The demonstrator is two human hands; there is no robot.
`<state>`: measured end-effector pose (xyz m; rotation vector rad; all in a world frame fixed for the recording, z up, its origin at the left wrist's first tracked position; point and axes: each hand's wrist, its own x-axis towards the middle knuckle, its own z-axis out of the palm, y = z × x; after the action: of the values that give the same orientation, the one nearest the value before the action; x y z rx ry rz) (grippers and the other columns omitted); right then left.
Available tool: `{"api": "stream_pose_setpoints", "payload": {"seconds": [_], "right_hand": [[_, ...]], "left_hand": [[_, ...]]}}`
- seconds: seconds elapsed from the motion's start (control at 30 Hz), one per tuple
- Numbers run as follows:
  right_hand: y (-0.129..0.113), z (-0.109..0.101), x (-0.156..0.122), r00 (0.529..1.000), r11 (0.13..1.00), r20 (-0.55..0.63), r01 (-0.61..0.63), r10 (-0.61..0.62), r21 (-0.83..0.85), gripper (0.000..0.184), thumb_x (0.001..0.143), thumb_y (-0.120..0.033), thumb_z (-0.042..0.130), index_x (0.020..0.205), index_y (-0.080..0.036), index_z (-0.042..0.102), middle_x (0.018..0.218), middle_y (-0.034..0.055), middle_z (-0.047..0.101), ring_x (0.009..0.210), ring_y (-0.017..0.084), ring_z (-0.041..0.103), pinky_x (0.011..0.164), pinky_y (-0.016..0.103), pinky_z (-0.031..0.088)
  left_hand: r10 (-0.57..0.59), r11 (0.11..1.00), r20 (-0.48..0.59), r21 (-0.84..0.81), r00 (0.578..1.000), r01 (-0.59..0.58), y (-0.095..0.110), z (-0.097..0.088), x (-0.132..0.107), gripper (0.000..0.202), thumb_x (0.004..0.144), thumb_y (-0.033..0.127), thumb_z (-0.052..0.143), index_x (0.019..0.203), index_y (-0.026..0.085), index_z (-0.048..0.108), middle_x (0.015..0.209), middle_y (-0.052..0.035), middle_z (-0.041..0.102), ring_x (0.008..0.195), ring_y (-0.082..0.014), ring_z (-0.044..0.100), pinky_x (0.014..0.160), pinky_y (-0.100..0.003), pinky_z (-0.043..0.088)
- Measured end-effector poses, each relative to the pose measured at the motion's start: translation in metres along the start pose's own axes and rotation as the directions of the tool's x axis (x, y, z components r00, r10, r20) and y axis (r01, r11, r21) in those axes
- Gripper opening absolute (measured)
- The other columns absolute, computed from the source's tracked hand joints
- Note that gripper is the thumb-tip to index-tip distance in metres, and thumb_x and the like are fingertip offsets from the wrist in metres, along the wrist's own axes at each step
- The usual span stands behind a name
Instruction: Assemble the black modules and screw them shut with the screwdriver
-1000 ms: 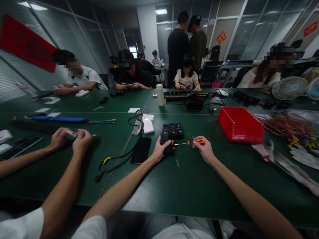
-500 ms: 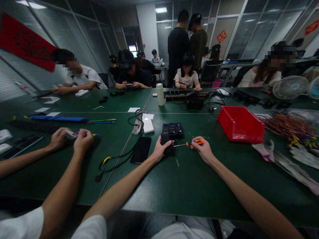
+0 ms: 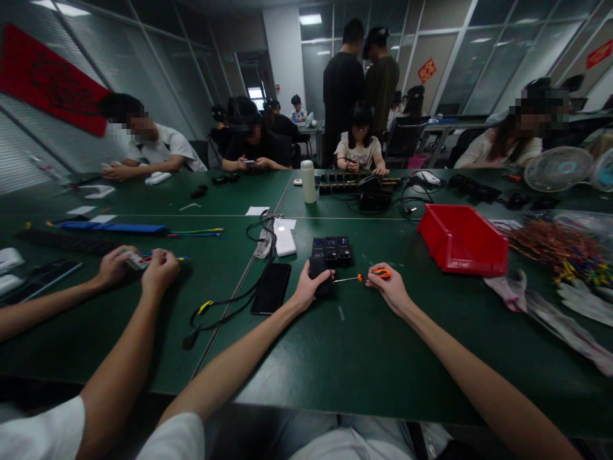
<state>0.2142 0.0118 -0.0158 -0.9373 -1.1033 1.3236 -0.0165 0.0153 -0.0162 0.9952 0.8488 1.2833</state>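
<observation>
My left hand point(image 3: 310, 286) is closed around a black block-shaped part point(image 3: 318, 268), held just above the green table point(image 3: 373, 358). In my right hand point(image 3: 390, 291) is an orange-handled screwdriver point(image 3: 382, 273), gripped between thumb and fingers. Its thin metal shaft points left, and the tip reaches the right side of the black part; whether it sits in a screw I cannot tell. Directly behind the held part stands a row of similar black blocks point(image 3: 338, 249). A dark phone point(image 3: 271, 289) lies to the left of my left hand.
A red bin point(image 3: 462, 246) stands at right, near copper wires point(image 3: 558, 243) and gloves point(image 3: 527, 294). Black cable point(image 3: 230, 316), a white power bank point(image 3: 285, 241) and a pale bottle point(image 3: 308, 182) are on the table. At left, a co-worker's hands point(image 3: 160, 271) hold a small part.
Hardly anything differs. My hands, the black part and the screwdriver keep the same positions; the view has shifted very slightly.
</observation>
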Motion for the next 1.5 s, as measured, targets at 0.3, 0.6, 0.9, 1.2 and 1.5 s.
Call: {"api": "stream_pose_setpoints", "payload": {"seconds": [0.3,0.6,0.9,1.2,1.5], "right_hand": [[0.001,-0.004,0.000,0.999,0.990,0.020,-0.036,0.039,-0.139,0.027,0.076,-0.043,0.063,0.086,-0.019,0.053,0.057,-0.0038,0.053,0.047,0.010,0.052,0.042,0.022,0.044],[0.000,-0.005,0.001,0.995,0.957,0.024,0.103,-0.101,-0.273,0.030,0.070,-0.035,0.068,0.091,-0.020,0.054,0.072,-0.0002,0.058,0.061,0.014,0.057,0.050,0.025,0.048],[-0.005,-0.003,-0.001,0.988,0.922,0.093,0.152,-0.127,-0.357,0.024,0.073,-0.038,0.065,0.087,-0.020,0.058,0.082,0.0036,0.060,0.065,0.016,0.058,0.056,0.030,0.051],[-0.005,-0.003,-0.001,0.991,0.919,0.054,0.134,-0.123,-0.371,0.036,0.075,-0.044,0.063,0.100,-0.021,0.052,0.076,0.0007,0.059,0.054,0.013,0.056,0.049,0.028,0.047],[-0.001,-0.006,0.001,0.984,0.915,0.064,0.179,-0.168,-0.361,0.029,0.069,-0.037,0.069,0.087,-0.020,0.056,0.087,0.0043,0.059,0.069,0.017,0.059,0.067,0.035,0.052]], "left_hand": [[-0.004,1.000,0.008,0.003,1.000,0.004,0.003,0.001,-0.001,0.055,0.067,0.036,0.072,0.111,0.017,0.045,0.094,-0.0087,0.066,0.078,-0.0161,0.064,0.073,-0.033,0.052],[-0.012,1.000,0.003,-0.023,1.000,0.012,0.004,0.001,-0.001,0.054,0.067,0.036,0.071,0.111,0.018,0.044,0.094,-0.0085,0.066,0.078,-0.0164,0.065,0.074,-0.035,0.053],[0.001,1.000,0.013,-0.019,1.000,-0.001,0.003,0.001,-0.001,0.057,0.067,0.035,0.071,0.113,0.018,0.043,0.099,-0.0089,0.063,0.075,-0.0154,0.064,0.070,-0.034,0.054],[0.005,1.000,-0.009,0.007,1.000,-0.005,0.004,0.002,-0.001,0.060,0.066,0.034,0.072,0.117,0.019,0.045,0.094,-0.0066,0.063,0.077,-0.0163,0.063,0.068,-0.032,0.054],[-0.014,1.000,-0.006,-0.019,1.000,0.014,0.004,0.001,-0.001,0.053,0.066,0.034,0.072,0.110,0.017,0.047,0.094,-0.0076,0.064,0.077,-0.0161,0.063,0.072,-0.035,0.054]]}}
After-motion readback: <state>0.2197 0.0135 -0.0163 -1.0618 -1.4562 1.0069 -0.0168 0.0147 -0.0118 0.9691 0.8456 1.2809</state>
